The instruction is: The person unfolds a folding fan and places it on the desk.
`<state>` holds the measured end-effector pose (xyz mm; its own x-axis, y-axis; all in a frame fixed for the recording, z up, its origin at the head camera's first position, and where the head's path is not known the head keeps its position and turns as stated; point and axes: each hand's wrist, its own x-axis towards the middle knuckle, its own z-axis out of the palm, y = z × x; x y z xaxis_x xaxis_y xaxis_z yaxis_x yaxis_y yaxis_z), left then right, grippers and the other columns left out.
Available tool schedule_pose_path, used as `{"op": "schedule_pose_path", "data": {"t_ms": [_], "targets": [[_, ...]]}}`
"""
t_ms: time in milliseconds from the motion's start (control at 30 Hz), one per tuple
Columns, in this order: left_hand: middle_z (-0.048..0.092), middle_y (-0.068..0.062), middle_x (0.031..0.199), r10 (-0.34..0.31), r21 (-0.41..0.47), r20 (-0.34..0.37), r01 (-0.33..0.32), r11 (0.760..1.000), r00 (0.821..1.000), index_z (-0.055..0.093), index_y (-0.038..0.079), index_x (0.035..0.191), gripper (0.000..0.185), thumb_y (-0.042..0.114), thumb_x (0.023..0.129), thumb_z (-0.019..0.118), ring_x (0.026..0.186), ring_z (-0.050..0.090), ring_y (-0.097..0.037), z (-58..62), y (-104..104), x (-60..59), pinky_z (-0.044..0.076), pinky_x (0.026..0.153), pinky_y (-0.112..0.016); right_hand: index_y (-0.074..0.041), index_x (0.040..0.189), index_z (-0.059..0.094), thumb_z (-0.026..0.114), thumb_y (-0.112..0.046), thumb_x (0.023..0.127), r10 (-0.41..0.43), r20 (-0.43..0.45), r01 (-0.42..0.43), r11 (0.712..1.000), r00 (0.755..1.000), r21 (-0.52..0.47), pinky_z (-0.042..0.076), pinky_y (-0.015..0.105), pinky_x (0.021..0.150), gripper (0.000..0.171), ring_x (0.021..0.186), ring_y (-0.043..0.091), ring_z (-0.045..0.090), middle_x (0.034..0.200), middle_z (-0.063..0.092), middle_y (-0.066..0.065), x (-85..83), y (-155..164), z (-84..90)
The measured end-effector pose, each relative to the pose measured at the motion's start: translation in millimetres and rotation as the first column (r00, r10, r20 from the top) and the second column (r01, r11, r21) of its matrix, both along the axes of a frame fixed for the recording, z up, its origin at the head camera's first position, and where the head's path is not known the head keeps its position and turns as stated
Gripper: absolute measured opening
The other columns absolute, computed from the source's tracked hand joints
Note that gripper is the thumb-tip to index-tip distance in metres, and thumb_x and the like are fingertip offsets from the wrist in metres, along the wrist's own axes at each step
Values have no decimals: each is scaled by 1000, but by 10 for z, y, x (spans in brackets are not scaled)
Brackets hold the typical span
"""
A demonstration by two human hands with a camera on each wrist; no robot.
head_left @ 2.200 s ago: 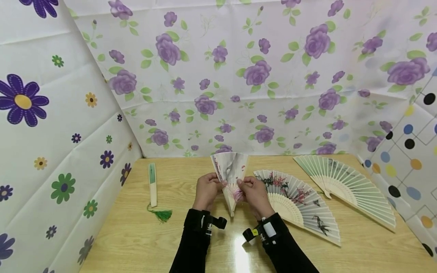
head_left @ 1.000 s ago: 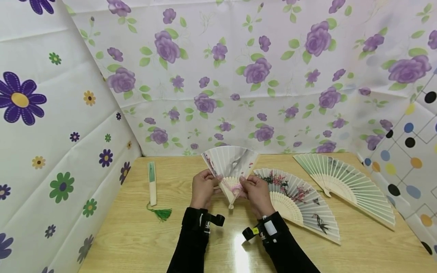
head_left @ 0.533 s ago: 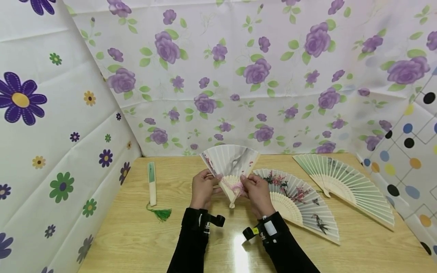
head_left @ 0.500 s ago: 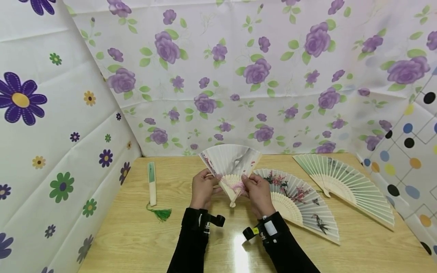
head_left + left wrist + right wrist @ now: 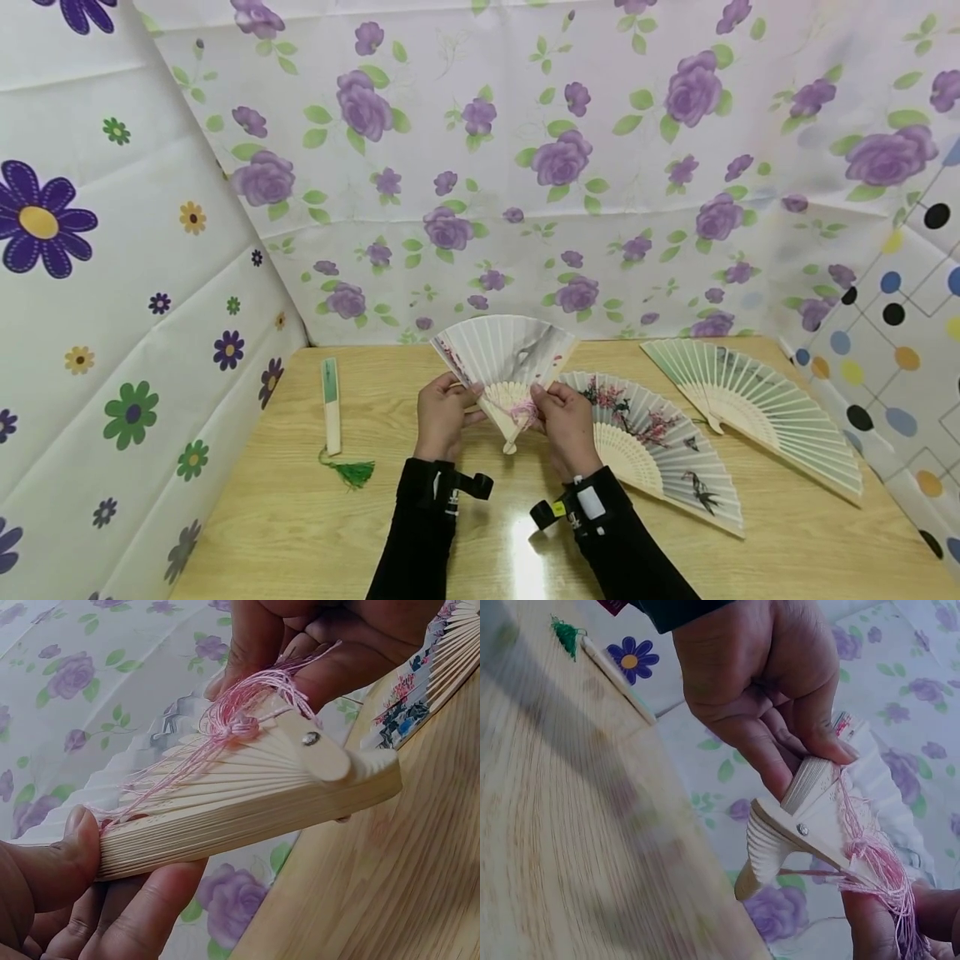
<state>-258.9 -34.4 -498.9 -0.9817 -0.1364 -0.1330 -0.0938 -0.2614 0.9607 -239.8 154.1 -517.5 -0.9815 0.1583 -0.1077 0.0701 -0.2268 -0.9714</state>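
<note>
Gripping the two outer guard sticks of a white paper folding fan (image 5: 507, 354), the left hand (image 5: 442, 417) and the right hand (image 5: 564, 421) hold it upright just above the wooden table (image 5: 300, 517), thumbs and fingers pinched on the sticks on either side of the rivet. The left wrist view shows the left thumb (image 5: 64, 859) pressing the stacked bamboo ribs from above with fingers curled beneath, while the right hand's fingers clamp the opposite guard, where a pink tassel (image 5: 240, 720) tangles over the ribs near the pivot. Compared with the earlier frames, the leaf has spread from a narrow wedge into a wider arc and the hands have drawn further apart, so the opening looks well under way but not finished: many ribs remain bunched at the left guard. Just right of the held fan lies an open fan painted with plum blossom (image 5: 652, 446), flat on the table; beyond that one, further right, lies an open pale green fan (image 5: 757, 408). Well to the left of the held fan rests a closed fan with a green tassel (image 5: 332, 408). Flower-printed cloth (image 5: 525, 167) backs the table behind all of them.
</note>
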Motion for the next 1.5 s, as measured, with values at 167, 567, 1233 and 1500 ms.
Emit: {"op": "schedule_pose_path", "data": {"t_ms": [167, 567, 1233, 1500], "targets": [[80, -6, 94, 22, 19, -5, -22, 1000, 1000, 77, -5, 132, 27, -4, 106, 76, 82, 81, -13, -11, -7, -1, 72, 66, -26, -9, 88, 49, 67, -16, 117, -44, 2, 44, 999, 999, -22, 62, 23, 63, 35, 66, 8, 49, 67, 38, -7, 0, -19, -9], [80, -2, 92, 54, 34, -4, -53, 998, 999, 77, -4, 134, 29, -7, 105, 76, 79, 81, -12, -7, -5, -7, 71, 64, -25, -9, 84, 49, 71, -18, 116, -110, 3, 110, 991, 994, -75, 64, 24, 63, 40, 64, 10, 49, 71, 45, -4, 1, -22, 13], [78, -2, 91, 99, 74, -14, -98, 992, 995, 78, -5, 132, 27, -5, 105, 77, 79, 79, -11, 15, 1, -22, 71, 63, -25, -12, 77, 43, 71, -16, 116, -113, 34, 118, 965, 993, -234, 51, 21, 56, 47, 63, 8, 38, 77, 42, -2, -52, 34, 3], [78, -3, 90, 112, 89, -20, -110, 990, 993, 77, -6, 132, 28, -8, 104, 76, 78, 79, -12, 0, -5, -37, 70, 61, -24, -11, 81, 48, 69, -15, 116, -101, 42, 109, 966, 994, -236, 68, 24, 65, 41, 63, 9, 44, 78, 47, -1, -51, 32, 1]]}}
